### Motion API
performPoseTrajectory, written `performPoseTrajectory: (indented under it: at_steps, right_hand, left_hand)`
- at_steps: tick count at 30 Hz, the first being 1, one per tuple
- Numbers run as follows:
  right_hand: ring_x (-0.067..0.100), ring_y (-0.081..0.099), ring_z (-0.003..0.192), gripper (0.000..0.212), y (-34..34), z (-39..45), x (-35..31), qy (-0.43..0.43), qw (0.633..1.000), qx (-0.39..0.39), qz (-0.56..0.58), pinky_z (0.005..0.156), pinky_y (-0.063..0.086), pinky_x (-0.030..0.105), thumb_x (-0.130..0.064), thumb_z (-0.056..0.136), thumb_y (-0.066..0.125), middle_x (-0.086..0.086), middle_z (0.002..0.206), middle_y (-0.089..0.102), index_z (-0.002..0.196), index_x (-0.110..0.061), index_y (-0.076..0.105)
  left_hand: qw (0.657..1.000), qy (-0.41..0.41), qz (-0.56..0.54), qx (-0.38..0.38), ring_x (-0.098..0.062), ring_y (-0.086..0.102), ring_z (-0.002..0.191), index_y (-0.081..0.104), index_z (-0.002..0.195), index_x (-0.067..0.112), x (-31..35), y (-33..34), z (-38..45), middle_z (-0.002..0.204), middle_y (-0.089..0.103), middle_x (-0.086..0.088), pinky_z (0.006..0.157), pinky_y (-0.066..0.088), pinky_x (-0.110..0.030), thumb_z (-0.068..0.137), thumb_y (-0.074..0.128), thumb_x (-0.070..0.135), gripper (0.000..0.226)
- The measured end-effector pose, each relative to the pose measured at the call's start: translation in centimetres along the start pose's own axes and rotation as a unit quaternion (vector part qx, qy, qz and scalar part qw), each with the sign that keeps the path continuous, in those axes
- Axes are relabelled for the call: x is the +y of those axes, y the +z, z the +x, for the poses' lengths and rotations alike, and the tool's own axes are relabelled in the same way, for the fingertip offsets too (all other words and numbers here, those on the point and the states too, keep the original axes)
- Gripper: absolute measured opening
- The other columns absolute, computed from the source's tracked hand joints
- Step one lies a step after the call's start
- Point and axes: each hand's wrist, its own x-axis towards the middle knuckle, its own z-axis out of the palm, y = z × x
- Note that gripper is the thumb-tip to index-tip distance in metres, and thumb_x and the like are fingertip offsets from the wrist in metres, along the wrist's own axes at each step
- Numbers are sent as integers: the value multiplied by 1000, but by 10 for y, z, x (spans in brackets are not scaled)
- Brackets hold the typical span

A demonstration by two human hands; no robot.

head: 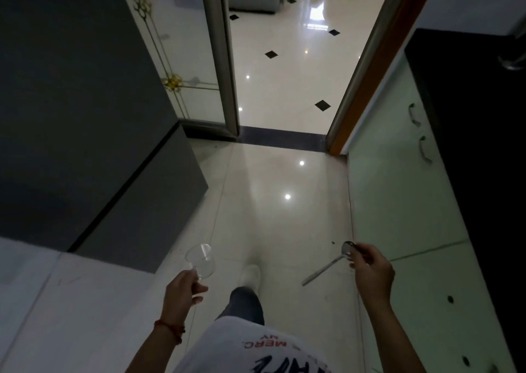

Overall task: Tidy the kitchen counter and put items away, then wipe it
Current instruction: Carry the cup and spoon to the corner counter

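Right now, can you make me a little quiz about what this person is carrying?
1. True or false: the left hand holds a clear glass.
2. What does the right hand hold? A) a plate B) metal spoons C) a sponge
3. Fill in: straight ahead is an open ____ to another room.

Key: 1 true. 2 B. 3 doorway.
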Motion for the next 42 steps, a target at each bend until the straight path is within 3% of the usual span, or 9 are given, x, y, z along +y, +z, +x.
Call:
performPoseTrajectory:
  at_steps: [4,10,16,21,25,29,32,35,42]
  right_hand:
    - [6,60,56,12,26,65,-39,16,999,43,14,53,47,4,-2,81,65,9,82,66,92,-6,69]
    - [-11,60,57,8,50,146,-82,37,993,91,60,51,47,2,-9,80,69,2,74,64,84,-16,66]
    - [-5,62,58,4,58,240,-83,73,986,133,70,51,50,5,-9,78,70,5,71,66,82,-9,68]
    - [20,64,73,6,54,340,-104,82,985,140,65,59,52,11,-9,79,70,10,81,68,84,-12,67]
    - [4,63,66,8,55,411,-135,68,986,131,77,59,50,7,-5,82,66,9,84,68,86,-12,66]
    - [23,64,81,9,62,463,-162,62,985,136,89,74,55,29,-6,82,66,12,88,69,88,-13,67]
    - [21,63,82,11,66,491,-171,64,980,164,90,67,52,15,-7,84,64,7,88,68,87,-17,66]
    - [24,64,82,11,65,510,-175,82,968,221,87,72,54,28,-6,85,62,9,89,69,89,-15,67]
    - [20,67,69,11,45,532,-183,127,910,385,80,63,51,21,-6,86,59,10,81,69,93,-10,68]
  left_hand:
    - [998,28,44,-39,-23,58,69,53,69,10,81,36,66,69,57,-13,61,45,-30,96,39,13,30]
    - [983,98,99,-116,-19,57,64,51,66,12,210,120,151,64,55,-7,56,43,-27,95,43,15,30]
    - [970,158,105,-150,-19,58,67,50,64,15,303,219,210,68,55,-5,57,44,-27,95,43,14,32]
    - [967,160,110,-163,-22,57,72,51,69,12,350,293,232,75,55,-8,63,45,-30,95,41,14,28]
    - [962,161,126,-180,-22,58,72,54,72,9,379,339,248,72,56,-9,64,45,-31,95,42,12,26]
    - [954,169,150,-198,-23,60,73,57,75,7,406,375,276,72,60,-10,62,47,-28,95,43,12,25]
    - [943,179,179,-214,-23,61,72,59,73,11,426,407,303,72,62,-9,60,47,-29,94,45,14,25]
    - [915,202,226,-266,-21,63,72,60,72,17,454,447,327,72,65,-6,58,47,-27,93,47,15,25]
    - [799,260,310,-444,-15,59,67,60,71,14,539,562,338,70,62,-3,61,44,-24,93,47,15,25]
